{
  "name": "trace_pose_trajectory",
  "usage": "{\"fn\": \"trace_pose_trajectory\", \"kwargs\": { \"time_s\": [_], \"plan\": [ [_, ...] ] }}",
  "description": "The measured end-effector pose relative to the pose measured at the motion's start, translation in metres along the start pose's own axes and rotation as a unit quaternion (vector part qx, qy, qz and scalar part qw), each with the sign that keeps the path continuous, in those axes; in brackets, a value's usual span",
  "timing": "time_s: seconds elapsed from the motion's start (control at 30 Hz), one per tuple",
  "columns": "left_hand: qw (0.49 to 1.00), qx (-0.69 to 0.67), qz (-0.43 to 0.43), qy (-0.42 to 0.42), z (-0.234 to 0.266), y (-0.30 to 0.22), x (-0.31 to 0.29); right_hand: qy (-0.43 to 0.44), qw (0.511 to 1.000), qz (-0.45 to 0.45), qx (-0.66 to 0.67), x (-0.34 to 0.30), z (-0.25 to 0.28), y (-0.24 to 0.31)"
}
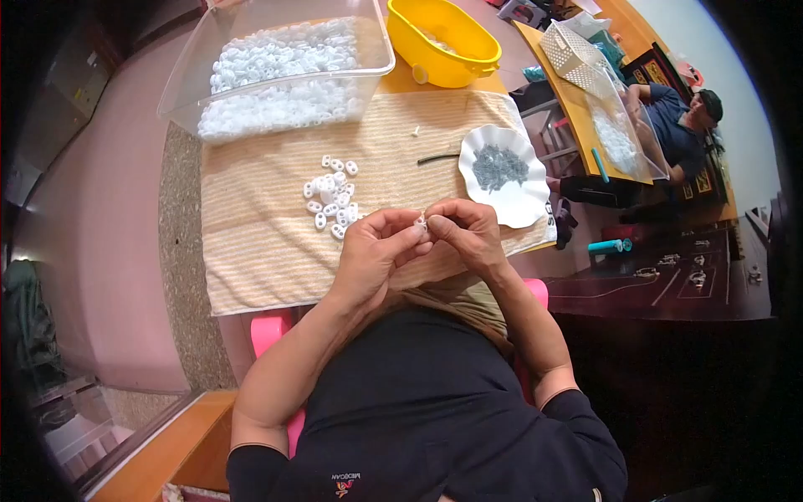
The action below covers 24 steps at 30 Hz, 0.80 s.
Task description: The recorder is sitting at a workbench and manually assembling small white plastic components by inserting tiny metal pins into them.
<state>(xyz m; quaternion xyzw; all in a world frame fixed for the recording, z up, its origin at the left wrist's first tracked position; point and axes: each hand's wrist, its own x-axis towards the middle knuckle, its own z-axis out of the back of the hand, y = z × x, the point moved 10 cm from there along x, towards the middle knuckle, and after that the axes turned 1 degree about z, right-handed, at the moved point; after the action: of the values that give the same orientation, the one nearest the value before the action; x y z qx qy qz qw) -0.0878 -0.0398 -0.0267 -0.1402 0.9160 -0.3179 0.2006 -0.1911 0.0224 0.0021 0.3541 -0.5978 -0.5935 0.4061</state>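
Above the near edge of the worktop covered in striped cream cloth (259, 259), the left hand (368, 255) and right hand (471, 237) are meeting, both pinching a tiny white plastic piece (421, 223); steadying the left while moving only the right fingertips should suit it. Fingers are hiding most of it. Beyond, contents of the yellow plastic tub (452, 69) at the far edge are looking indistinct.
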Motion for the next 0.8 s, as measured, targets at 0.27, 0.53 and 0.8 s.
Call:
{"fn": "trace_pose_trajectory", "kwargs": {
  "time_s": [0.27, 0.53, 0.8],
  "plan": [
    [1.000, -0.011, 0.000, -0.004, 0.002, 0.000, 0.001, -0.004, 1.000, 0.002, 0.017, 0.000, 0.000, -0.003],
    [1.000, -0.020, -0.002, -0.002, 0.003, 0.002, 0.002, -0.004, 0.999, -0.001, 0.036, 0.000, 0.002, -0.008],
    [1.000, -0.024, -0.004, 0.000, 0.003, 0.002, 0.002, -0.004, 0.999, -0.008, 0.043, -0.001, 0.002, -0.012]
  ]
}}
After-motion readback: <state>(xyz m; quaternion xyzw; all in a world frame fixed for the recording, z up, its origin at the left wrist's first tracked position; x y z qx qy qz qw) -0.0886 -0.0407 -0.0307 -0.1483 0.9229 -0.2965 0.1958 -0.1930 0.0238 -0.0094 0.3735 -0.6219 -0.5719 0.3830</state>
